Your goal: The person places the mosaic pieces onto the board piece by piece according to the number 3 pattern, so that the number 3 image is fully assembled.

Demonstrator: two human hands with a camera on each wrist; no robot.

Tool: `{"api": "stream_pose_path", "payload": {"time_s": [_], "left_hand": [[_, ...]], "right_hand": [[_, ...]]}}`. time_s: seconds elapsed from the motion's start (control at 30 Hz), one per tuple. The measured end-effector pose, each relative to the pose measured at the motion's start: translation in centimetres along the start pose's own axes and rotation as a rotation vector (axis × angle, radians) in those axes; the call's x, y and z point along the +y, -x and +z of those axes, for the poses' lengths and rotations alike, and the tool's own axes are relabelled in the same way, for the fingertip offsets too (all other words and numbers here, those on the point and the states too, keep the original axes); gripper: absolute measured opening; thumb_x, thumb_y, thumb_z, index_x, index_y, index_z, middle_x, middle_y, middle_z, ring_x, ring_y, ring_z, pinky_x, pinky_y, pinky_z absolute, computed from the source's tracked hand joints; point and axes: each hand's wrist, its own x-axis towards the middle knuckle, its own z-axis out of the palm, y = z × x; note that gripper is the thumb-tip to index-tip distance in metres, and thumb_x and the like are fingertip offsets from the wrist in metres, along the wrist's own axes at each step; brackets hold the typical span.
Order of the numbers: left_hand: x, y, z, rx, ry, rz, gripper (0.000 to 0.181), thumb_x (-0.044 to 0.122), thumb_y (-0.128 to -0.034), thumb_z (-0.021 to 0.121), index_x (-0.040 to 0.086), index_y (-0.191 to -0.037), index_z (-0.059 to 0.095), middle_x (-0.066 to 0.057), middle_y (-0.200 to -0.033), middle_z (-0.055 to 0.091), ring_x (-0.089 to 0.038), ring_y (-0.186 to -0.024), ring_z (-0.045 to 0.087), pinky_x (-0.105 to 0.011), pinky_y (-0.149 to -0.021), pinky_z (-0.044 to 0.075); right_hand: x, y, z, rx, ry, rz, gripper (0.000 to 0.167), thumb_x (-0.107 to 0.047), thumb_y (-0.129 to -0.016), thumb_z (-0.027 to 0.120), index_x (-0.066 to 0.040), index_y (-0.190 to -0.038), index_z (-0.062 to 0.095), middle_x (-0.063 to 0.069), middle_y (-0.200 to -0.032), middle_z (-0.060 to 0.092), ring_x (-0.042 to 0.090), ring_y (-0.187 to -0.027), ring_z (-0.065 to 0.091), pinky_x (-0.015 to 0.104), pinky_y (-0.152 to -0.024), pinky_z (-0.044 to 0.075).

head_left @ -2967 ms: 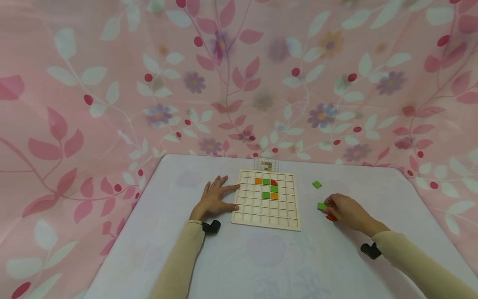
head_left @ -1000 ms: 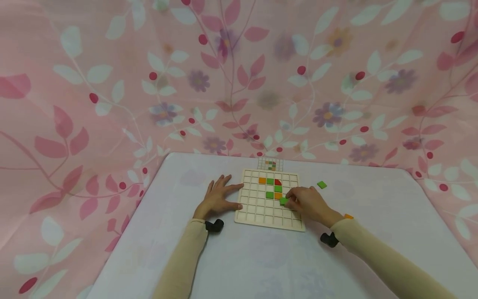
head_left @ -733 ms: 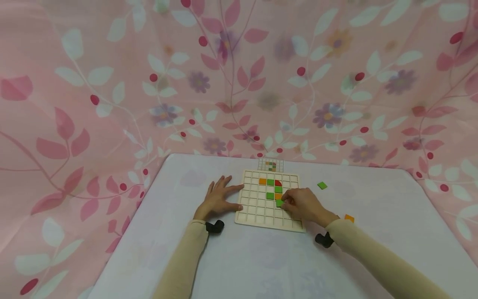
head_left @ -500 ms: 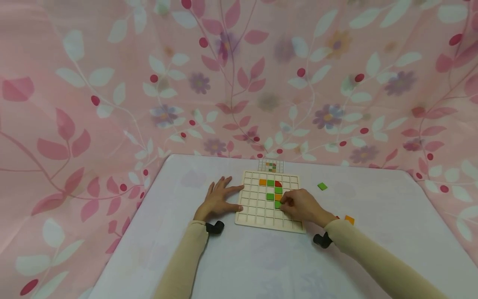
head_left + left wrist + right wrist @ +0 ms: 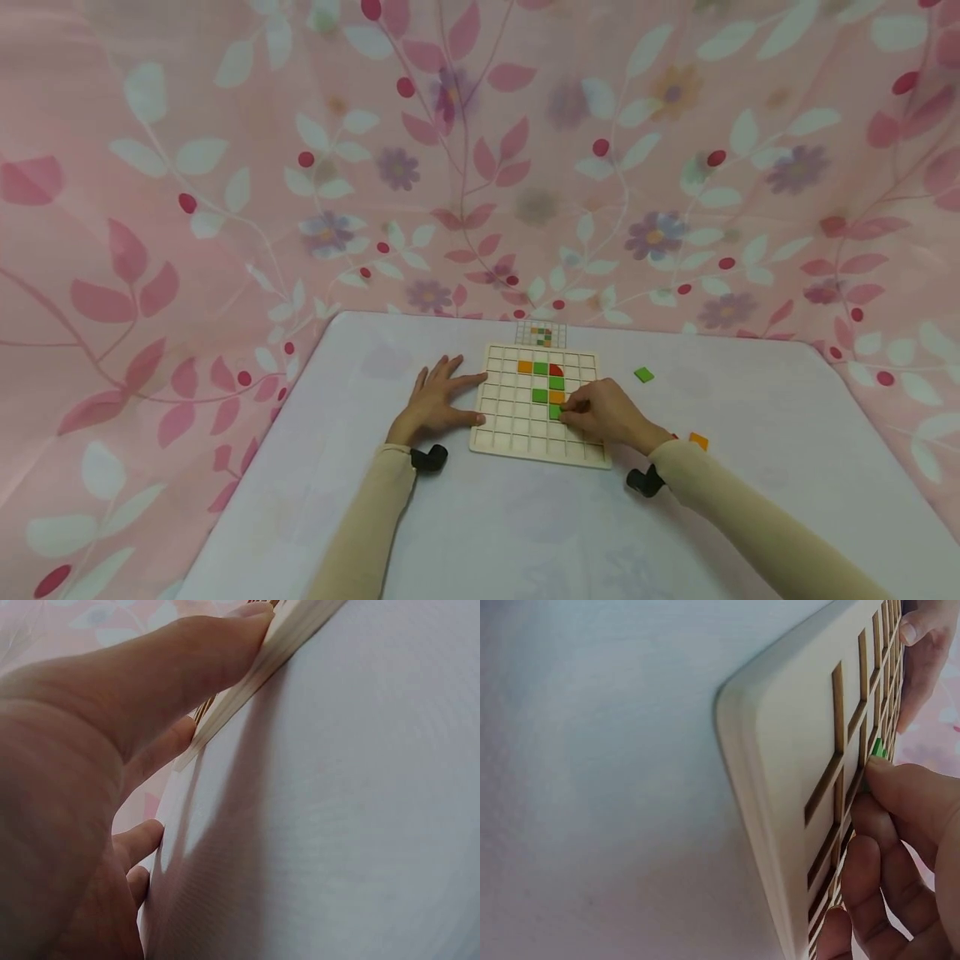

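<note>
Right hand (image 5: 606, 414) — fingers pinching a green tile (image 5: 555, 412) on the board (image 5: 512, 425), just nearside of an orange tile (image 5: 557, 397). Left hand (image 5: 435, 404) spread, touching board's edge. Seating step, likely; flatness hard to tell — next move calls for squaring, then release.

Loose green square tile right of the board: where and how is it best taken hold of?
Likely by two opposite edges, coming from above with the nearer right hand, once it releases the pinched green tile. The loose green tile looks thin, lies flat, askew to the grid board, and touches no other piece, leaving its edges free.
</note>
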Motion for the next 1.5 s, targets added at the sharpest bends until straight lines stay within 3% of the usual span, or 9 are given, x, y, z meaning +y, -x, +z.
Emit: {"api": "stream_pose_path", "payload": {"time_s": [0.27, 0.77, 1.2, 1.37, 1.5], "left_hand": [[0.0, -0.1, -0.2, -0.004, -0.004, -0.009, 0.079, 0.058, -0.0856, 0.082, 0.038, -0.157, 0.053, -0.008, -0.179, 0.019, -0.033, -0.168, 0.002, -0.064, -0.132, -0.004], [0.0, 0.1, -0.3, 0.007, -0.002, 0.005, 0.079, 0.058, -0.0856, 0.082, 0.037, -0.157, 0.054, -0.009, -0.178, 0.021, -0.035, -0.167, 0.003, -0.066, -0.131, -0.002], [0.1, 0.1, -0.2, -0.002, -0.005, 0.01, 0.079, 0.057, -0.0869, 0.081, 0.037, -0.158, 0.052, -0.008, -0.179, 0.019, -0.034, -0.167, 0.002, -0.065, -0.131, -0.003], [0.2, 0.1, 0.0, 0.006, 0.002, -0.003, 0.079, 0.057, -0.0861, 0.082, 0.037, -0.157, 0.054, -0.008, -0.178, 0.02, -0.034, -0.167, 0.003, -0.065, -0.132, -0.003], [0.3, 0.1, 0.0, 0.012, 0.004, -0.015, 0.078, 0.056, -0.0856, 0.083, 0.037, -0.156, 0.055, -0.008, -0.178, 0.02, -0.034, -0.168, 0.003, -0.064, -0.132, -0.003]], "right_hand": [[0.1, 0.1, 0.2, 0.021, -0.045, 0.022, 0.017, -0.024, -0.089, 0.087, -0.011, -0.1, 0.087, -0.005, -0.092, 0.081, 0.006, -0.08, 0.065, 0.02, -0.07, 0.055], [-0.3, 0.7, 0.5, 0.082, 0.006, -0.006, 0.017, -0.026, -0.09, 0.087, -0.012, -0.101, 0.087, -0.003, -0.095, 0.082, 0.006, -0.085, 0.067, 0.022, -0.074, 0.056], [0.2, 0.9, 0.7, 0.094, -0.039, -0.005, 0.028, -0.029, -0.088, 0.089, -0.013, -0.111, 0.085, -0.007, -0.09, 0.08, 0.004, -0.077, 0.065, 0.02, -0.071, 0.057], [0.7, 1.2, 0.1, 0.099, -0.044, -0.039, 0.029, -0.029, -0.089, 0.087, -0.012, -0.113, 0.084, -0.006, -0.094, 0.08, 0.004, -0.078, 0.066, 0.022, -0.073, 0.058], [1.5, 1.8, -1.1, 0.105, -0.008, -0.02, 0.025, -0.023, -0.093, 0.084, -0.01, -0.114, 0.083, -0.006, -0.094, 0.08, 0.006, -0.079, 0.064, 0.022, -0.072, 0.055]]}}
